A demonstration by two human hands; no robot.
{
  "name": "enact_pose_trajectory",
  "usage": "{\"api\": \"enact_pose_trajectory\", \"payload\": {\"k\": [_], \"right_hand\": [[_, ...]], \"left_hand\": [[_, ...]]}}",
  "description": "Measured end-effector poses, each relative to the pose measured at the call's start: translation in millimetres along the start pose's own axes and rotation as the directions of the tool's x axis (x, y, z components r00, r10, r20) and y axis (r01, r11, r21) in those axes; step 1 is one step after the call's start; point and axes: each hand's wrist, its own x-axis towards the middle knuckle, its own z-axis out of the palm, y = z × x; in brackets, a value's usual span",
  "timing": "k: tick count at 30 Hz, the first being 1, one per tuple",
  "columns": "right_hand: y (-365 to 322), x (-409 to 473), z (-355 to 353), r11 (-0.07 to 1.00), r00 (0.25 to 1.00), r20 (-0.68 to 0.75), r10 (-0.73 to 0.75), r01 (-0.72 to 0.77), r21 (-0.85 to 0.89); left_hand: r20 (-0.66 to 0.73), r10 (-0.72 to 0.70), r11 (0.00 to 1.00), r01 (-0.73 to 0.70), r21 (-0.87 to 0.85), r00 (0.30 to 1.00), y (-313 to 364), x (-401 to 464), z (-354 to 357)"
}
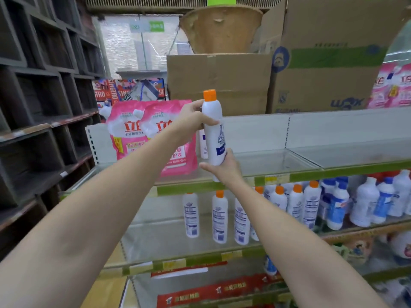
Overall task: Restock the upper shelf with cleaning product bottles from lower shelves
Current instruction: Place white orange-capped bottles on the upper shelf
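Two hands carry one white bottle with an orange cap (212,132) up to the upper shelf (307,161); I judge the step in hand to be the placing, not the fetching. At nine o'clock of the bottle stand two pink refill pouches (142,130) on that same shelf. The left hand (192,120) reaches in from seven o'clock, its arm long and nearly straight, fingers and thumb wrapped round the bottle's shoulder just below the cap. The bottle stands nearly upright, its base at the level of the shelf's green front edge (200,187), partly hidden by the right hand (224,167), which comes up from five o'clock and cups the lower end, fingers curled about it. Whether the base already rests on the shelf I cannot tell. Behind the bottle another white bottle (203,143) peeps out. At five o'clock, on the lower shelf (160,238), more orange-capped bottles (240,216) wait. Next, the bottle likely needs setting down level beside the pouches, then both grips loosened.
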Motion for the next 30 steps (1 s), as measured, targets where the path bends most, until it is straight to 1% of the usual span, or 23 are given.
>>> {"api": "enact_pose_trajectory", "payload": {"k": [2,5,7,10,12,13,15,17,19,22,26,28,30], "right_hand": [[1.3,17.5,6.9,1.000,0.999,-0.033,-0.003,0.002,-0.025],[6.0,40.7,16.7,0.999,1.000,-0.018,0.008,-0.009,-0.039],[12.7,55.2,22.8,0.997,0.999,-0.005,0.042,-0.042,-0.063],[26.9,75.6,30.8,0.987,0.991,0.097,0.095,-0.081,-0.139],[35.9,89.0,33.5,0.967,0.982,0.164,0.093,-0.050,-0.249],[38.4,95.2,33.3,0.959,0.980,0.175,0.094,-0.042,-0.279],[43.2,107.3,33.1,0.963,0.977,0.181,0.110,-0.059,-0.263],[47.5,118.2,34.4,0.977,0.977,0.173,0.124,-0.090,-0.193],[52.0,128.7,38.5,0.978,0.980,0.160,0.120,-0.089,-0.191],[57.6,142.2,46.2,0.972,0.987,0.133,0.095,-0.063,-0.227],[63.1,161.5,54.2,0.974,0.984,0.154,0.093,-0.058,-0.219],[64.1,170.5,57.6,0.970,0.979,0.168,0.114,-0.073,-0.233],[64.8,177.3,60.1,0.965,0.978,0.163,0.133,-0.089,-0.248]], "left_hand": [[-0.036,0.021,0.999,-0.019,0.046,0.999,-4.7,15.1,-3.3],[-0.122,0.013,0.995,-0.001,0.101,0.992,-17.7,39.3,-6.9],[-0.164,-0.004,0.989,0.028,0.143,0.986,-27.0,54.8,-7.4],[-0.157,-0.021,0.968,0.059,0.243,0.987,-41.9,73.9,-2.3],[-0.130,-0.018,0.944,0.059,0.326,0.991,-50.3,83.3,4.2],[-0.120,-0.012,0.933,0.054,0.356,0.993,-53.2,88.3,6.5],[-0.105,-0.018,0.912,0.060,0.405,0.994,-57.5,100.2,6.9],[-0.089,-0.047,0.892,0.082,0.445,0.995,-61.2,112.2,3.7],[-0.094,-0.044,0.849,0.086,0.522,0.995,-64.6,123.2,1.0],[-0.153,0.034,0.741,0.078,0.667,0.988,-69.4,137.2,1.0],[-0.264,0.090,0.657,0.142,0.740,0.960,-79.7,156.7,5.3],[-0.304,0.096,0.641,0.175,0.748,0.948,-85.6,165.9,8.7],[-0.330,0.085,0.655,0.197,0.729,0.940,-89.7,173.5,10.3]]}}
